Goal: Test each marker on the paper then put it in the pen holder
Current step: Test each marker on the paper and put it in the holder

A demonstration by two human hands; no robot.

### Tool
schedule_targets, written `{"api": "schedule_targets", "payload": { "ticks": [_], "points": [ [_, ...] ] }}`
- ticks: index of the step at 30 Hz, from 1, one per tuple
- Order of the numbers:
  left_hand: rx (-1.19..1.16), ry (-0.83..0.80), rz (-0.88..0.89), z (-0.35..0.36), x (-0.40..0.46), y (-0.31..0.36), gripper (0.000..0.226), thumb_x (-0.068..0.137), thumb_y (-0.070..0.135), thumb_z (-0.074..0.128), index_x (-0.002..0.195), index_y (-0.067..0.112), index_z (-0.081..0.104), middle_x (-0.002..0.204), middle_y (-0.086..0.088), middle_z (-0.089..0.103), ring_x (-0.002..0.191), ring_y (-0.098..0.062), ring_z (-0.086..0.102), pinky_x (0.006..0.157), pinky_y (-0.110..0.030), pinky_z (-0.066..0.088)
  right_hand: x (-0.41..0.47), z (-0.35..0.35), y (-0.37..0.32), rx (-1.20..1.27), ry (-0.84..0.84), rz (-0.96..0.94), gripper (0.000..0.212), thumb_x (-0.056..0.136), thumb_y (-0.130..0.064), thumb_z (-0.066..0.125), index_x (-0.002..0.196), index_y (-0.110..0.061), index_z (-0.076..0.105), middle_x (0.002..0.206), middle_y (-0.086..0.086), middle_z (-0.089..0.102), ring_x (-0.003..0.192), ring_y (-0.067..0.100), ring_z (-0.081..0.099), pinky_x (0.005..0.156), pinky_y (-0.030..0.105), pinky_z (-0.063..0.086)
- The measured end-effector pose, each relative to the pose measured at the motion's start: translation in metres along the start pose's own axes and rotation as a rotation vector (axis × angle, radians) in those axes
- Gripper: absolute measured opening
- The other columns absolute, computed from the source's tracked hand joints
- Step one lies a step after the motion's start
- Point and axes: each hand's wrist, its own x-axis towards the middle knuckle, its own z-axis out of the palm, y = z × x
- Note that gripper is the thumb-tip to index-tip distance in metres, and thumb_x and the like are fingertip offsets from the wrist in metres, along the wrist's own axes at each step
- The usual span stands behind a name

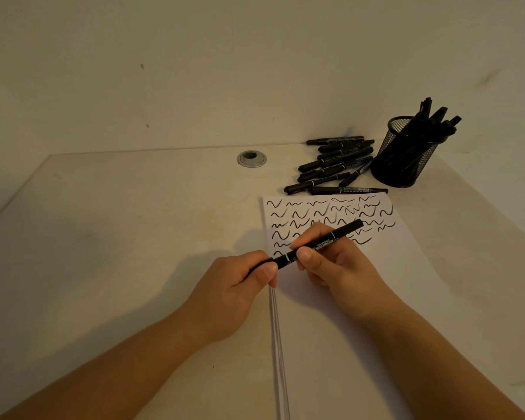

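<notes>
Both my hands hold one black marker (343,233) over the white paper (406,268). My left hand (234,292) grips its lower left end, where the cap is. My right hand (337,265) pinches the barrel near the middle. The marker slants up to the right. Several rows of black squiggles cover the upper part of the paper. A pile of several black markers (334,165) lies beyond the paper. To its right stands the black mesh pen holder (403,165) with several markers inside.
The work surface is a cream table (134,237) set in a corner between two walls. A round metal grommet (251,159) sits in the table near the back wall. A stack of paper edges (278,359) runs toward me.
</notes>
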Motion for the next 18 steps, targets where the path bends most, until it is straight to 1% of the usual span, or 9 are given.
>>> {"api": "schedule_targets", "payload": {
  "ticks": [4,6,9,12,15,17,18],
  "points": [
    [-0.026,-0.008,-0.015,0.0,0.0,-0.001,0.024,0.083,0.039,0.04,0.065,0.036,0.055,0.048,0.008,0.034,0.044,-0.008,0.029,0.044,-0.015,0.024,0.001,0.0,0.002,0.011,-0.029,0.001,0.012,0.079,-0.02,0.055,0.077,-0.028,0.064,0.059,-0.006,0.052,0.047,0.009,0.032,0.045,0.016,0.027],
    [-0.033,-0.002,-0.023,0.0,0.0,0.0,0.024,0.083,0.04,0.04,0.064,0.036,0.055,0.047,0.009,0.034,0.043,-0.008,0.029,0.043,-0.015,0.023,0.002,-0.001,0.003,0.012,-0.033,-0.001,0.012,0.079,-0.02,0.055,0.077,-0.028,0.064,0.059,-0.007,0.052,0.047,0.009,0.031,0.046,0.016,0.027],
    [-0.005,0.003,-0.019,0.001,0.002,0.001,0.026,0.083,0.041,0.039,0.062,0.036,0.054,0.049,0.007,0.033,0.045,-0.008,0.029,0.044,-0.017,0.024,0.002,-0.002,0.002,-0.021,-0.023,-0.018,0.009,0.079,-0.021,0.055,0.079,-0.026,0.063,0.059,-0.007,0.053,0.049,0.008,0.035,0.048,0.016,0.028],
    [-0.018,0.003,-0.021,0.001,0.003,0.001,0.027,0.083,0.041,0.039,0.061,0.036,0.053,0.05,0.007,0.033,0.047,-0.008,0.029,0.046,-0.018,0.024,0.002,-0.002,0.0,-0.049,-0.027,-0.065,0.007,0.08,-0.019,0.054,0.083,-0.018,0.06,0.063,-0.007,0.055,0.054,-0.001,0.048,0.056,0.009,0.036],
    [-0.062,-0.061,-0.046,-0.002,0.003,0.001,0.028,0.083,0.039,0.038,0.06,0.034,0.053,0.05,0.009,0.034,0.049,-0.009,0.028,0.046,-0.017,0.023,0.002,0.0,-0.003,-0.02,-0.055,-0.082,0.005,0.081,-0.013,0.052,0.083,-0.011,0.057,0.067,0.001,0.052,0.056,-0.004,0.051,0.057,0.007,0.038],
    [-0.111,-0.121,-0.075,-0.007,0.006,0.001,0.029,0.084,0.037,0.038,0.061,0.03,0.054,0.048,0.009,0.035,0.049,-0.009,0.027,0.048,-0.018,0.023,0.003,0.001,-0.006,-0.054,-0.072,-0.072,0.005,0.087,-0.008,0.053,0.084,-0.011,0.056,0.068,0.003,0.051,0.057,-0.005,0.051,0.058,0.007,0.038],
    [-0.143,-0.138,-0.085,-0.009,0.006,0.002,0.029,0.084,0.037,0.038,0.062,0.027,0.055,0.047,0.009,0.036,0.048,-0.008,0.028,0.048,-0.019,0.023,0.004,0.003,-0.008,-0.071,-0.073,-0.061,0.009,0.089,-0.005,0.052,0.084,-0.012,0.056,0.067,0.002,0.052,0.057,-0.006,0.051,0.059,0.007,0.038]
  ]
}}
